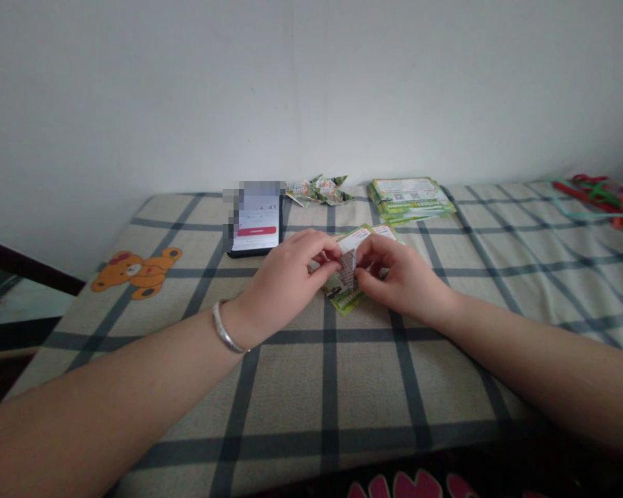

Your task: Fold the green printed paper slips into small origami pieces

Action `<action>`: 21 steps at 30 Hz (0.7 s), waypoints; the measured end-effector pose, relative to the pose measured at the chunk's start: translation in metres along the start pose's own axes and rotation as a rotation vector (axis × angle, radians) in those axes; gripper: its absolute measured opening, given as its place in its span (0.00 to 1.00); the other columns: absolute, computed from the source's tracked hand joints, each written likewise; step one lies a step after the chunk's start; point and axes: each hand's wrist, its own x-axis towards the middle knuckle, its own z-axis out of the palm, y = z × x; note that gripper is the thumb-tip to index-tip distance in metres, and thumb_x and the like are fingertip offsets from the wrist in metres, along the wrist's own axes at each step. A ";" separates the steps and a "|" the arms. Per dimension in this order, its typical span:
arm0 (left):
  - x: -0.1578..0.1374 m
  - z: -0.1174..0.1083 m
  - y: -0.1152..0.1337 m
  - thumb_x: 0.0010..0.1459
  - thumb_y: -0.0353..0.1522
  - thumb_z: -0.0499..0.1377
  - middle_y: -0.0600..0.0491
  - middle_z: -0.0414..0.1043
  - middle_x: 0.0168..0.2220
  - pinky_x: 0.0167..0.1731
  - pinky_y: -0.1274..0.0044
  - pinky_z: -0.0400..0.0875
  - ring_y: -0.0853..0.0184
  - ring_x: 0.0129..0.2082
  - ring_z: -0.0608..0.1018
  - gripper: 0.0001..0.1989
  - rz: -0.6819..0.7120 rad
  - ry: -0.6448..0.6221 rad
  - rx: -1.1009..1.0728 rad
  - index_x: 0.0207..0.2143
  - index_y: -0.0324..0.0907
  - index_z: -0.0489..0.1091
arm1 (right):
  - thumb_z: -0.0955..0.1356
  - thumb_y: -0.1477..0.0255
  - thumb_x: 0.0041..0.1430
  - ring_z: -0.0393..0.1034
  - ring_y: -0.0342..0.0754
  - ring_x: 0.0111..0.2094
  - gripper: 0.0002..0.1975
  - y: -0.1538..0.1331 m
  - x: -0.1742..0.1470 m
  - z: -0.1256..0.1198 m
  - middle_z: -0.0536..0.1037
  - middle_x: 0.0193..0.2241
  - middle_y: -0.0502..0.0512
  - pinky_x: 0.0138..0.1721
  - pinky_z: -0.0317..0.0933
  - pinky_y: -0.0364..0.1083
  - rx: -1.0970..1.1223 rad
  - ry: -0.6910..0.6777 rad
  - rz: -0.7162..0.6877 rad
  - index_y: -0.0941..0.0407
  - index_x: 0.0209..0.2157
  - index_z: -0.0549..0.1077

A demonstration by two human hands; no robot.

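Note:
Between both hands is a small folded piece of printed paper [348, 270], grey-white with fine text. My left hand [305, 261], with a silver bangle at the wrist, pinches its left side between thumb and fingers. On the right side, the thumb and curled fingers of my right hand [394, 273] grip the same paper. Beneath the hands lie a few green and white printed cards [345, 302], partly covered by the fingers. Farther back, several folded paper pieces [319, 190] with pointed tips sit together near the wall.
A phone [257, 225] with a lit screen lies left of the folded pieces. Back right is a stack of green printed cards [412, 197]. Colourful ribbon-like strips [602, 200] lie at the far right. An orange bear cutout [140, 272] rests on the checked tablecloth [291, 387].

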 end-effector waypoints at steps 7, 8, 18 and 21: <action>0.000 0.001 0.000 0.58 0.22 0.61 0.55 0.74 0.37 0.43 0.76 0.71 0.70 0.40 0.76 0.06 0.111 0.044 -0.012 0.36 0.41 0.72 | 0.66 0.75 0.49 0.65 0.40 0.24 0.05 0.000 0.000 0.000 0.70 0.25 0.47 0.26 0.62 0.42 0.023 0.010 0.031 0.54 0.29 0.64; -0.001 0.001 0.001 0.57 0.23 0.61 0.55 0.74 0.37 0.44 0.76 0.71 0.70 0.40 0.76 0.07 0.107 0.038 -0.004 0.37 0.41 0.72 | 0.66 0.75 0.50 0.65 0.41 0.24 0.05 0.001 0.000 0.000 0.69 0.25 0.47 0.25 0.61 0.42 0.018 0.014 0.036 0.54 0.29 0.64; -0.002 0.003 0.003 0.53 0.24 0.65 0.54 0.69 0.39 0.41 0.74 0.72 0.68 0.40 0.74 0.12 0.057 -0.019 0.046 0.38 0.40 0.68 | 0.67 0.73 0.54 0.67 0.42 0.25 0.02 0.002 -0.001 0.001 0.73 0.27 0.49 0.26 0.59 0.43 -0.186 0.033 0.025 0.55 0.30 0.67; -0.002 0.005 0.003 0.53 0.23 0.64 0.54 0.68 0.38 0.40 0.75 0.71 0.68 0.39 0.73 0.11 0.074 -0.016 0.053 0.38 0.40 0.68 | 0.67 0.73 0.54 0.67 0.42 0.25 0.02 0.001 -0.001 0.001 0.73 0.26 0.48 0.26 0.58 0.43 -0.217 0.038 0.028 0.55 0.29 0.67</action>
